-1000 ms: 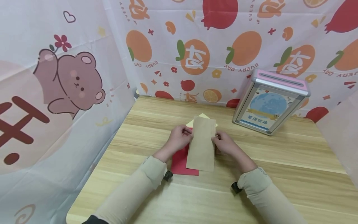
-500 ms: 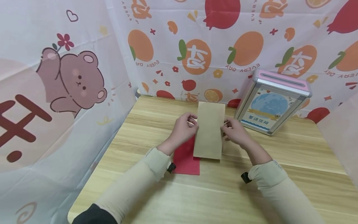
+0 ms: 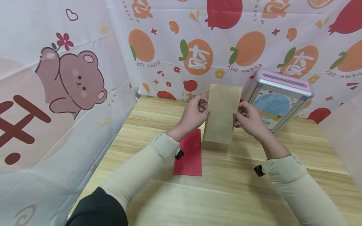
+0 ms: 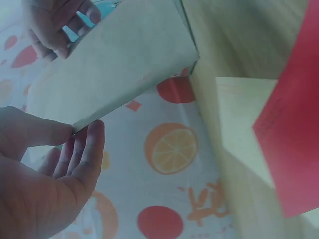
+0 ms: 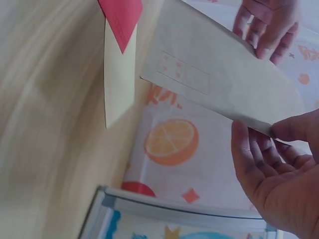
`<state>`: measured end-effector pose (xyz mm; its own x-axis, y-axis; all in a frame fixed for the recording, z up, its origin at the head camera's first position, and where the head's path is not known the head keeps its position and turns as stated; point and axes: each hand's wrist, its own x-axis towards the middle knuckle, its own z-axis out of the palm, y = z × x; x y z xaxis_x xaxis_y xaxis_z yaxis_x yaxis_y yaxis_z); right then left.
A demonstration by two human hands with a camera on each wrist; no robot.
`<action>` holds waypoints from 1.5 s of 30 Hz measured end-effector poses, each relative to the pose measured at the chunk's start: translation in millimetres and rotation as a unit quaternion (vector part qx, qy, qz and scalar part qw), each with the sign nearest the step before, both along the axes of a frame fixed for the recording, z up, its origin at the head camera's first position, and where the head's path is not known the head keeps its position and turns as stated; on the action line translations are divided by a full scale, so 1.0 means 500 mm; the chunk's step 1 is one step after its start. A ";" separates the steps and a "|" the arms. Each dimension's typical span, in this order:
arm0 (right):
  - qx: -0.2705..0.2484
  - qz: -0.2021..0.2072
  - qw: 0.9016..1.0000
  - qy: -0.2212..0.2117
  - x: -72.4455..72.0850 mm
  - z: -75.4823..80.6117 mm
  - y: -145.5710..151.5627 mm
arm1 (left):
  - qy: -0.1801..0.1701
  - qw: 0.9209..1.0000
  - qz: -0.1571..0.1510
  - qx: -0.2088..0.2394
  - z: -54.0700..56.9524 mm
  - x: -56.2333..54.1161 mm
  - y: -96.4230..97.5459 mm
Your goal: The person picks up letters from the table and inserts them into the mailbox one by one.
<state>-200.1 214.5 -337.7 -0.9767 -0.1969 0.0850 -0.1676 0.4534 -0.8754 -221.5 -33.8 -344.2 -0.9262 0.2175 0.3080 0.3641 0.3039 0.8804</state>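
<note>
under red env (image 3: 190, 157), yellow env (image 4: 243, 117) part hidden, l grip (image 3: 195, 110) + r grip (image 3: 251, 119) pinching brown env (image 3: 222, 114).

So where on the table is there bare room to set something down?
Bare: the table between left sleeve and right sleeve, nearer than the red envelope; also between right sleeve, box and side cloth. Crowded: back centre, where left hand and right hand hold the brown envelope.
</note>
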 end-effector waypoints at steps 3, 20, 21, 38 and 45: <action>-0.001 -0.012 0.999 0.039 -0.004 0.013 0.009 | 0.024 1.000 -0.003 -0.010 0.025 -0.012 0.011; -0.022 -0.099 0.978 0.184 -0.020 0.087 0.022 | 0.084 0.996 -0.009 0.020 0.137 -0.041 0.049; -0.021 -0.105 0.975 0.195 -0.021 0.090 0.024 | 0.090 0.996 -0.013 0.021 0.143 -0.044 0.054; 0.010 -0.199 0.934 0.296 -0.049 0.203 0.068 | 0.126 0.992 -0.020 0.012 0.275 -0.077 0.135; 0.036 -0.247 0.923 0.293 -0.053 0.256 0.087 | 0.141 0.990 -0.010 -0.010 0.332 -0.079 0.175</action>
